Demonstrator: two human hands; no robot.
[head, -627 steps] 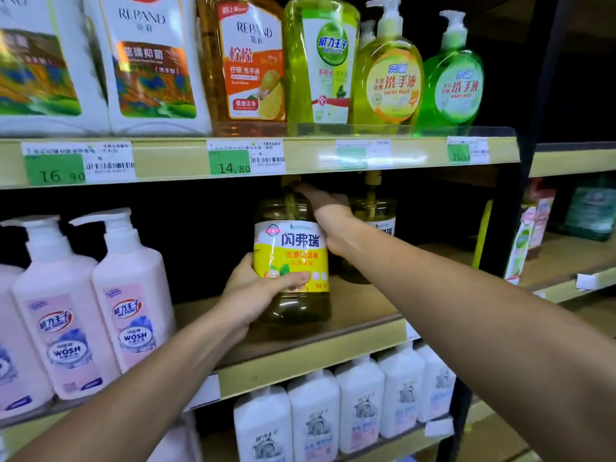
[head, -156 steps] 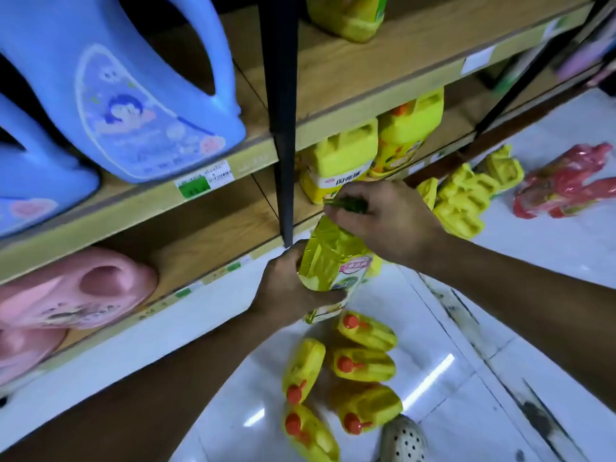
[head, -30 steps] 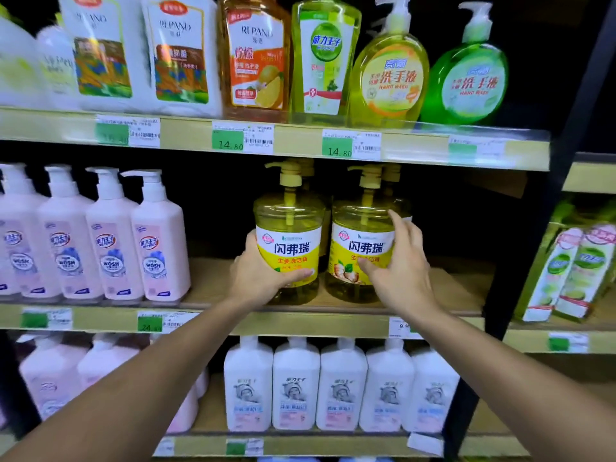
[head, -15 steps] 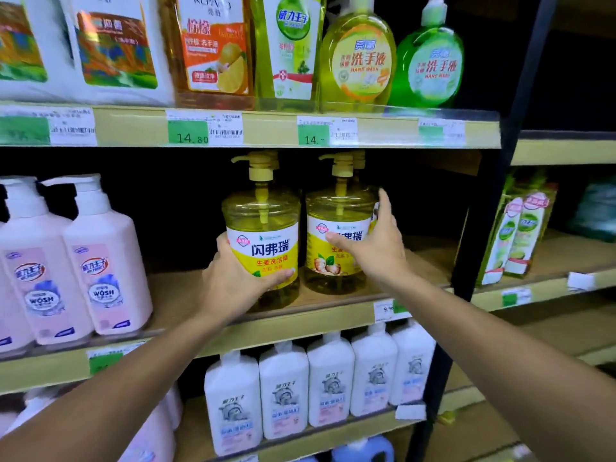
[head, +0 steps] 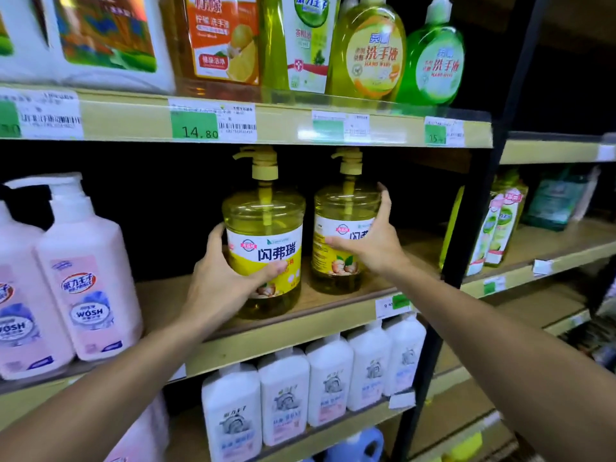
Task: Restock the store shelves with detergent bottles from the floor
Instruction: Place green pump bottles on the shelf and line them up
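Two clear yellow pump bottles of detergent stand upright on the middle shelf (head: 333, 315). My left hand (head: 220, 281) grips the left pump bottle (head: 263, 225) around its lower body, thumb across the yellow label. My right hand (head: 373, 241) holds the right pump bottle (head: 340, 208) from its right side, thumb on the label and fingers reaching up round the far side. Both bottles rest on the shelf board, a small gap between them.
Pink-white pump bottles (head: 83, 271) stand at the left of the same shelf. White bottles (head: 283, 395) fill the shelf below. Orange, yellow and green soap bottles (head: 366, 51) line the shelf above, close over the pumps. A black upright post (head: 466, 235) bounds the bay at the right.
The view has moved closer and slightly left. My right hand has slid further round the right bottle's side and turned it. My left hand keeps its grip on the left bottle.
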